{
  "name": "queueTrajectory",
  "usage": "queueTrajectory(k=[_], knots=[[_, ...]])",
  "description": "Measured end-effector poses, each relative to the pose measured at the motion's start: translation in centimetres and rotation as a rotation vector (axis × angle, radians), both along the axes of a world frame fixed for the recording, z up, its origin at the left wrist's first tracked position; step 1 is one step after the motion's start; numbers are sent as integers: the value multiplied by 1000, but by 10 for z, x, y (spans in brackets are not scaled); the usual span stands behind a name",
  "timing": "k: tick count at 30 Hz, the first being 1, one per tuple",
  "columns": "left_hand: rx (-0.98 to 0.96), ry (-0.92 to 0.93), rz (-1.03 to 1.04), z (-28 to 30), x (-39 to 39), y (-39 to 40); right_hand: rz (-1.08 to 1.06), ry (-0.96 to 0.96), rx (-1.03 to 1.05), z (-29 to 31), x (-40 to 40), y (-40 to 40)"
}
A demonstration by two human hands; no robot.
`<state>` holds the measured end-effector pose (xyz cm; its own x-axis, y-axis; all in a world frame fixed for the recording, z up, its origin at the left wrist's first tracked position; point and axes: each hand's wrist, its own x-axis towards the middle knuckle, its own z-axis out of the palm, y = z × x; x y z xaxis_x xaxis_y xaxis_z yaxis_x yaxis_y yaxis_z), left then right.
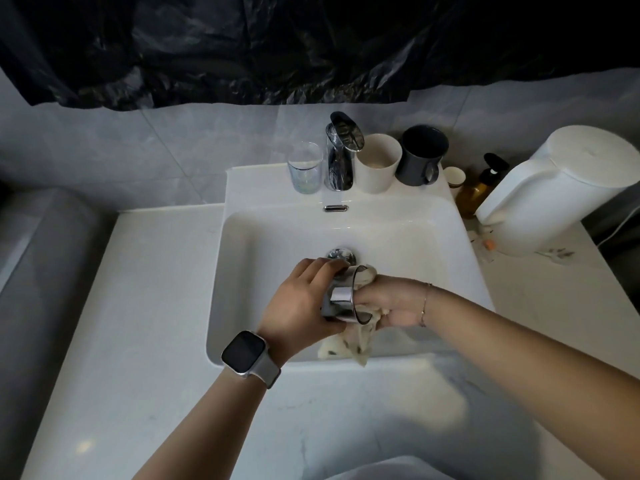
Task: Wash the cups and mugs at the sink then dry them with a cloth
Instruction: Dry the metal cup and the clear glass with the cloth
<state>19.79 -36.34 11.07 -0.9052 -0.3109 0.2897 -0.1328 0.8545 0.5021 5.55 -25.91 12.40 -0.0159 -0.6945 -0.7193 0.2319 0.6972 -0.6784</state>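
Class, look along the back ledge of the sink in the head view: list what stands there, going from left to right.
Clear drinking glass → chrome tap → white ceramic cup → dark grey mug → small white cup → amber pump bottle → white lidded bin.

Both forearms reach forward, the left hand curled in a grip, the right hand clenched beside it.
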Motion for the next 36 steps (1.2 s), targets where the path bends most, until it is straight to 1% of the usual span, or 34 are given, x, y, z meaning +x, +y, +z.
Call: queueTrajectory(k=[1, 2, 3, 4, 6, 7, 9, 11, 12, 13, 15, 16, 18, 19, 20, 21, 23, 24, 25, 26, 28, 29, 31, 32, 33, 34, 36], knots=[[0, 4, -6, 0, -1, 0, -57, -66, -14, -3, 2, 0], [13, 3, -9, 0, -1, -1, -97, -70, -46, -6, 4, -1], [38, -6, -7, -1, 0, -1, -119, -14, -89, -9, 6, -2], [71, -21, -1, -2, 0, -1, -135, 87, -142, -12, 5, -3], [147, -46, 8, -4, 2, -2, -94, 302, -265, -14, 2, -5], [174, -45, 4, -4, 2, -1, -52, 374, -313, -13, -1, -7], [220, -19, -25, -5, 3, 0, 2, 503, -368, -13, -3, -7], [322, 22, -67, -6, 2, 0, 10, 633, -404, -18, -5, -6], [382, 31, -75, -6, 1, -1, -7, 661, -404, -20, -4, -6], [435, 26, -70, -6, 1, -3, -39, 661, -391, -23, -4, -6], [580, 27, -67, -7, 2, -8, -164, 545, -383, -26, -2, -6], [718, 45, -82, -7, 4, -11, -234, 439, -400, -25, 0, -6], [1086, 99, -94, -7, 10, -9, -369, 172, -415, -22, 5, -4], [1263, 147, -42, -9, 10, -4, -418, 51, -408, -21, 9, -3], [1384, 195, 58, -11, 8, 4, -436, 3, -373, -20, 15, -2], [1435, 231, 189, -13, 4, 13, -450, 7, -312, -19, 22, -3], [1463, 276, 451, -18, -5, 28, -443, 152, -140, -19, 32, -3], [1475, 262, 556, -17, -8, 32, -437, 235, -100, -20, 34, -1], [1461, 218, 639, -18, -10, 32, -412, 323, -104, -20, 33, 0], [1431, 153, 687, -17, -10, 30, -355, 451, -139, -20, 31, 1], [1402, 41, 719, -15, -9, 25, -195, 747, -191, -17, 25, 2], [1396, -26, 704, -15, -9, 23, -103, 895, -199, -13, 23, 3], [1370, -201, 639, -10, -10, 21, 140, 1122, -256, -5, 20, 4], [1351, -288, 622, -8, -10, 20, 276, 1220, -327, -3, 17, 4], [1334, -357, 614, -7, -10, 17, 393, 1287, -423, 0, 15, 6], [1316, -403, 609, -7, -9, 13, 483, 1315, -501, 0, 13, 7], [1319, -447, 610, -5, -7, 4, 562, 1322, -561, -3, 8, 9]])
